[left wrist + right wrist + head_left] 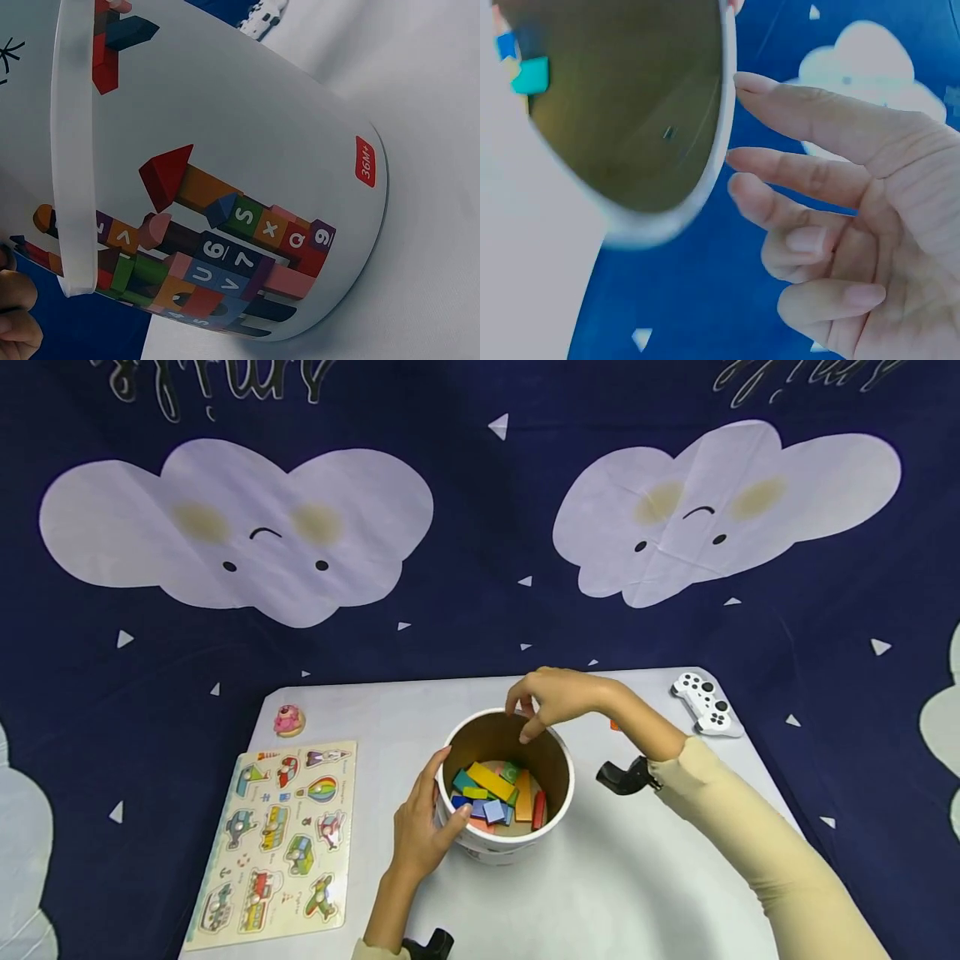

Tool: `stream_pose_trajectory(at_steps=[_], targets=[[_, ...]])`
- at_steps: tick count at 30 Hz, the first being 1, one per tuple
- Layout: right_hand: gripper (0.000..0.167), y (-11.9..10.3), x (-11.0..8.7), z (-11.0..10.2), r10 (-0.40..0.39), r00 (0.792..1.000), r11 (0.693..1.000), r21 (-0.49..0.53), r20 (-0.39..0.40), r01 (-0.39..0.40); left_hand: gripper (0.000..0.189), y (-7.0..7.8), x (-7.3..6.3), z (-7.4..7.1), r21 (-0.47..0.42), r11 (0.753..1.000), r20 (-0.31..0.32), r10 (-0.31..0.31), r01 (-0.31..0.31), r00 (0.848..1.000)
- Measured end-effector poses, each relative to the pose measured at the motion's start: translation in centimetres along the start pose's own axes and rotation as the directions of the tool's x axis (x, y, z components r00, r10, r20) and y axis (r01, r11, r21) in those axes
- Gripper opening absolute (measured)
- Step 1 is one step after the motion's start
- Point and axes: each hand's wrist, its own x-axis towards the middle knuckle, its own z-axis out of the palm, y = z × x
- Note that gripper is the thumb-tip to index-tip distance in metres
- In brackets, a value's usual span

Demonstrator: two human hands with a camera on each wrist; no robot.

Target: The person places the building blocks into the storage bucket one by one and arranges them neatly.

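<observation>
A white bucket (504,842) with a brown inside stands on the table, holding several coloured wooden blocks (491,781) at its bottom. My left hand (426,827) holds its near left rim, thumb over the edge and fingers along the outside. At the far rim, my right hand (555,697) hovers with loosely bent fingers and nothing between them. In the right wrist view, the fingertips of the right hand (840,202) appear close to the rim (729,97); whether they touch it is unclear. Printed block pictures (225,255) cover the bucket's side.
A wooden picture puzzle board (281,843) lies on the left of the white table (630,893). Behind it sits a small pink figure (288,720). A white game controller (703,702) is at the back right corner. A small orange piece (614,725) shows beside my right forearm.
</observation>
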Motion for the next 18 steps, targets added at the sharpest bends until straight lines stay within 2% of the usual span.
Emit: stream_pose_trajectory(at_steps=[5,10,14,18], targets=[[0.040,3.5,-1.8,0.4,0.077,0.994,0.995,0.074,-0.078,-0.072,0.075,0.0,-0.1,0.0,-0.010,1.000,0.000,-0.006,0.006,1.000],[0.039,7.2,-3.4,1.3,0.159,0.978,0.979,0.147,-0.137,-0.138,0.075,0.0,-0.1,0.0,-0.003,1.000,-0.004,0.001,-0.001,1.000],[0.039,10.3,-4.6,2.1,0.250,0.954,0.956,0.197,-0.168,-0.216,0.075,0.0,-0.1,0.1,-0.006,1.000,0.002,-0.002,0.002,1.000],[0.038,13.7,-5.4,3.5,0.331,0.920,0.929,0.244,-0.208,-0.279,0.075,0.1,0.0,0.0,0.011,1.000,-0.004,-0.001,0.001,1.000]])
